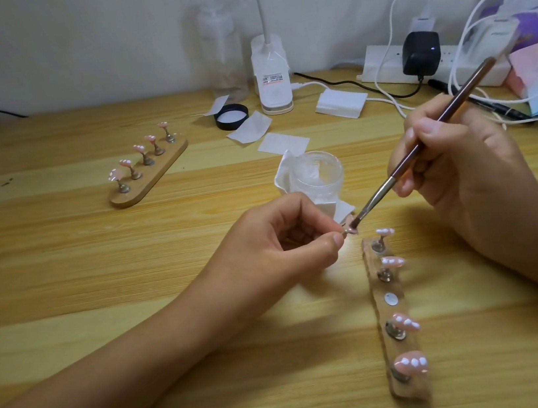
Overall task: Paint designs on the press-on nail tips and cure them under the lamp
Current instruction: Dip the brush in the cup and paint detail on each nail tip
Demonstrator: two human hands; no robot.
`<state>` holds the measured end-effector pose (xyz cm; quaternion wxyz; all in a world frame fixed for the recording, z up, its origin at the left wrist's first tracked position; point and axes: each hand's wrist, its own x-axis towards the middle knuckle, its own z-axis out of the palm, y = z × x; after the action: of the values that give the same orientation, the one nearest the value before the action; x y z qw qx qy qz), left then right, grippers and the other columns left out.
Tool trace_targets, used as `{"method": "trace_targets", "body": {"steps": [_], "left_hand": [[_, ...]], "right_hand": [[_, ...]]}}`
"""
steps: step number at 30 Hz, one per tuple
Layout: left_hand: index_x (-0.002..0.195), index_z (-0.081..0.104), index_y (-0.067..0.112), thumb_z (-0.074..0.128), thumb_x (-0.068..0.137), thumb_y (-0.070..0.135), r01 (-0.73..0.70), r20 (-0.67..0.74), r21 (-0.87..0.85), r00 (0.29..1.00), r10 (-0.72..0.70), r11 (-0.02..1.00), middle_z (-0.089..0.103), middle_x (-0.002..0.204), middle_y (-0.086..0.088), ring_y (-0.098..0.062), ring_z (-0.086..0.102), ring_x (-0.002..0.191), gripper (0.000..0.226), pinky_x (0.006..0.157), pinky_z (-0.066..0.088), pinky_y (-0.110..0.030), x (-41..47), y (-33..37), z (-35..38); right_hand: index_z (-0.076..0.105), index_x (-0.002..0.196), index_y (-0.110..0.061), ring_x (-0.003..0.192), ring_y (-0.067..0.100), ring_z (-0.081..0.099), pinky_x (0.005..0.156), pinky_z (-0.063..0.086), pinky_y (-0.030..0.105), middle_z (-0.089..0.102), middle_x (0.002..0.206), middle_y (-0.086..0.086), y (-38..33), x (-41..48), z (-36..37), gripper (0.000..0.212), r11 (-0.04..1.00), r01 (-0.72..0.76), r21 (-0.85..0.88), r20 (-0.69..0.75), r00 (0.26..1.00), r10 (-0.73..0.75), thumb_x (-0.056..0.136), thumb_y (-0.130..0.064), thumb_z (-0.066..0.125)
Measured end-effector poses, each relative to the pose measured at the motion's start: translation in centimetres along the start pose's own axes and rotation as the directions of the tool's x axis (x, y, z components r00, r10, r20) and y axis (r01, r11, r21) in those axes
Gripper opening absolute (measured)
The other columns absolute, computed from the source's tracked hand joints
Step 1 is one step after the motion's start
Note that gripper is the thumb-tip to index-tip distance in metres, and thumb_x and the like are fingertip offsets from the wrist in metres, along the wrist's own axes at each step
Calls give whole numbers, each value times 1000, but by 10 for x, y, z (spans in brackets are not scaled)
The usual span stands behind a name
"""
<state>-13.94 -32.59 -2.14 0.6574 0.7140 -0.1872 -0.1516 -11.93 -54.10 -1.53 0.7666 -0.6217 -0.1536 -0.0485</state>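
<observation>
A light-yellow wooden tabletop with long striped grain spreads beneath the left hand and right hand. Beyond them a plain off-white wall rises from its far edge, where a white gooseneck desk lamp stands.

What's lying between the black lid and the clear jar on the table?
Two white paper squares lie flat between the black lid and the clear jar, as the head view shows.
</observation>
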Motion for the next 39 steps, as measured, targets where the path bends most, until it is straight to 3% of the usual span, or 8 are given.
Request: {"method": "trace_targets", "body": {"steps": [7, 17, 26, 34, 39], "left_hand": [[76, 64, 17, 67, 78, 14, 3, 1, -41, 1000, -3, 999, 64, 63, 12, -1, 56, 58, 4, 59, 46, -13, 1, 0, 0], [88, 66, 10, 64, 81, 13, 3, 21, -189, 1000, 1, 982, 72, 80, 4, -4, 64, 66, 8, 66, 50, -17, 1, -1, 1], [83, 66, 13, 64, 80, 14, 14, 14, -215, 1000, -11, 976, 73, 82, 0, -8, 66, 69, 4, 65, 51, -17, 1, -3, 0], [84, 68, 14, 64, 87, 9, 18, 27, -163, 1000, -13, 986, 73, 81, -4, -13, 62, 70, 7, 67, 51, -18, 0, -4, -3], [85, 66, 12, 64, 85, 10, 5, 21, -173, 1000, -2, 985, 72, 78, 1, -8, 61, 66, 3, 67, 51, -17, 0, -1, -1]], "right_hand": [[52, 90, -16, 61, 15, 62, 63, 52, 23, 62, 69, -2, 5, 3, -1, 6, 997, 19, -70, -77, 997, -24, 93, -18, 48], [51, 83, -11, 63, 16, 60, 64, 52, 24, 64, 64, 2, -1, 5, -2, 15, 996, 6, 91, -26, 1000, -4, 90, -10, 38], [51, 85, -11, 67, 14, 63, 66, 53, 23, 65, 68, -1, 0, 1, 0, 13, 998, 43, -37, -4, 999, -43, 91, -9, 39], [52, 90, -12, 70, 15, 63, 69, 52, 32, 64, 74, -7, 0, -3, 2, 8, 939, 259, -227, 11, 965, -264, 89, -16, 45], [62, 92, -18, 67, 14, 64, 67, 51, 24, 66, 73, -5, -1, 0, -2, 15, 965, 204, -165, -65, 974, -217, 96, -17, 47]]}}
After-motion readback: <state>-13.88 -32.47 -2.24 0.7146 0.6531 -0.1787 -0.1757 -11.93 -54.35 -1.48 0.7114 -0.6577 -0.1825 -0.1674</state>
